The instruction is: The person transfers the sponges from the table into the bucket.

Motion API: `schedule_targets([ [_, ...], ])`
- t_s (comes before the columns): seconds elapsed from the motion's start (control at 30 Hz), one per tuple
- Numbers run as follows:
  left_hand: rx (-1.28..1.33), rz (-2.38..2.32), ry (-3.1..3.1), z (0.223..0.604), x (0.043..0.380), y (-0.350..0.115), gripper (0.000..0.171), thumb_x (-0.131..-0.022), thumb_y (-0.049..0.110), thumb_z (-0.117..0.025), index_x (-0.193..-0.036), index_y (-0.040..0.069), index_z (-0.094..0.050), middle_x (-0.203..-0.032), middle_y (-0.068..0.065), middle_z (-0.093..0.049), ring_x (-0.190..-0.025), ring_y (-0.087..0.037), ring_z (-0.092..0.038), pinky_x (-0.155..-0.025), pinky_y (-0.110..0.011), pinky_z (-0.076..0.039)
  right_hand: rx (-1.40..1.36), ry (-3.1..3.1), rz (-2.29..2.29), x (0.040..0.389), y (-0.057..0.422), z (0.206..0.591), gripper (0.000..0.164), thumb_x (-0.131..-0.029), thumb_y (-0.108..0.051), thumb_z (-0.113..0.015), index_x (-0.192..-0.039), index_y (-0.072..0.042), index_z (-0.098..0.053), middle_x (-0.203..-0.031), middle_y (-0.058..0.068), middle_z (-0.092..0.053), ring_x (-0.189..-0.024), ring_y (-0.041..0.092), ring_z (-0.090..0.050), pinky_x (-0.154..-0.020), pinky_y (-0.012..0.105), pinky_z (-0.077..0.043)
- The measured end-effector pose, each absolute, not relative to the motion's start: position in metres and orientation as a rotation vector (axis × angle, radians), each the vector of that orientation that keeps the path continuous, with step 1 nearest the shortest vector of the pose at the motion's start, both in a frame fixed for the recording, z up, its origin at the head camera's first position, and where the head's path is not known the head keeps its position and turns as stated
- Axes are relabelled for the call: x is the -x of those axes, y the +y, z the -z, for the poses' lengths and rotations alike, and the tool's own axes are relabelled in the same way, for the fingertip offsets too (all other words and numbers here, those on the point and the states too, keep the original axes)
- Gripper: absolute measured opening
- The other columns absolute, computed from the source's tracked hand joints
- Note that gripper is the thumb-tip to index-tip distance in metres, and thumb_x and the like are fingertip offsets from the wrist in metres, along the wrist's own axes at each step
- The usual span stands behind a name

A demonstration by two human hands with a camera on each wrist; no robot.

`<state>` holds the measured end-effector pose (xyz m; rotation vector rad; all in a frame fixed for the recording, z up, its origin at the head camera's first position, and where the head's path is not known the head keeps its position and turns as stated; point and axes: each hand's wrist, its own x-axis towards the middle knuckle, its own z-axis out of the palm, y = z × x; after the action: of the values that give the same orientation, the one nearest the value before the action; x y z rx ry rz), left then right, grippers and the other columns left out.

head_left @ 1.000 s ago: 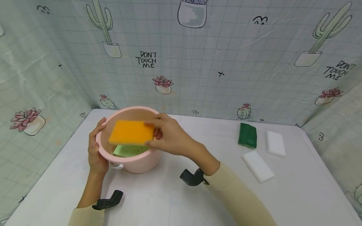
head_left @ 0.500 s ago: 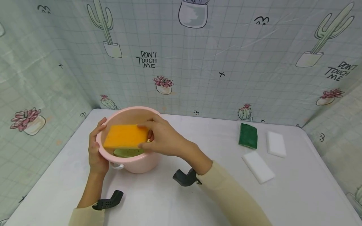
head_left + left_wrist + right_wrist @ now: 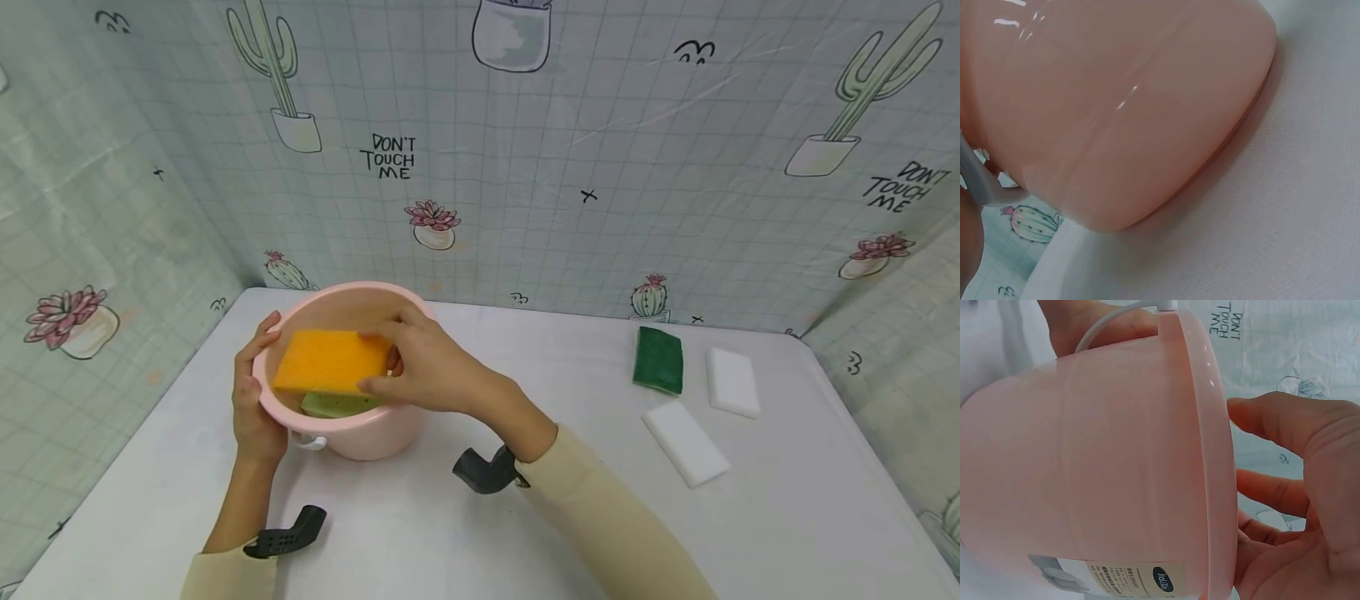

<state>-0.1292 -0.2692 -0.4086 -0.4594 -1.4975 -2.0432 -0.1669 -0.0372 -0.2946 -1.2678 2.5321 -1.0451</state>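
A pink bucket (image 3: 390,429) with a white handle (image 3: 309,442) stands on the white table at the left. My left hand (image 3: 255,408) holds its left side, with fingertips over the rim. In the left wrist view the bucket wall (image 3: 1116,106) fills most of the picture. Between thumb and fingers my right hand (image 3: 431,362) pinches the right end of an orange-yellow sponge (image 3: 330,361), held tilted at the bucket's mouth. Below it, a light green sponge (image 3: 337,406) shows inside the bucket. From the right wrist, the bucket (image 3: 1129,456) hides the yellow sponge and some fingertips of my right hand (image 3: 1310,469).
Towards the right of the table (image 3: 787,500) lie a dark green scouring pad (image 3: 658,360) and two white sponge blocks, one nearer (image 3: 686,442) and one farther right (image 3: 732,382). A cactus-patterned cloth (image 3: 510,183) walls the back and sides.
My right hand has brought the yellow sponge left and slightly down into the bucket's mouth, covering more of the green sponge. The left hand and bucket stay in place.
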Motion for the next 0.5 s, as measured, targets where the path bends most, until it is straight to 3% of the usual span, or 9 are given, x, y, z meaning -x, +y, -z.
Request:
schedule_targets([
  [0.1,0.452,2.038,-1.505,0.4085,0.1295,-0.2692,0.045,-0.091,0.033,-0.053,-0.128,0.007,-0.054,-0.151,-0.014,-0.027,-0.138,-0.032,-0.021,-0.110,-0.029,-0.029,1.268,2.546,1.047,0.1682,-0.0373,0.2946,0.052,-0.087,-0.029,-0.071,-0.129,-0.004,-0.055,-0.134,0.012,-0.044,-0.094,0.015,-0.053,-0.077,0.012,-0.044],
  [0.33,0.439,2.061,-1.491,0.4080,0.1292,-0.2679,0.044,-0.090,0.032,-0.054,-0.126,0.006,-0.055,-0.151,-0.015,-0.027,-0.138,-0.031,-0.022,-0.110,-0.030,-0.030,1.260,2.553,1.056,0.1700,-0.0373,0.2938,0.048,-0.091,-0.030,-0.065,-0.129,-0.003,-0.054,-0.120,0.006,-0.048,-0.080,0.010,-0.051,-0.068,0.014,-0.046],
  [0.5,0.435,2.071,-1.487,0.4074,0.1297,-0.2680,0.045,-0.090,0.034,-0.056,-0.126,0.007,-0.056,-0.151,-0.016,-0.026,-0.137,-0.031,-0.024,-0.109,-0.029,-0.032,1.215,2.521,1.078,0.1724,-0.0330,0.2907,0.047,-0.092,-0.030,-0.063,-0.131,-0.005,-0.055,-0.118,0.002,-0.056,-0.079,0.008,-0.054,-0.067,0.014,-0.048],
])
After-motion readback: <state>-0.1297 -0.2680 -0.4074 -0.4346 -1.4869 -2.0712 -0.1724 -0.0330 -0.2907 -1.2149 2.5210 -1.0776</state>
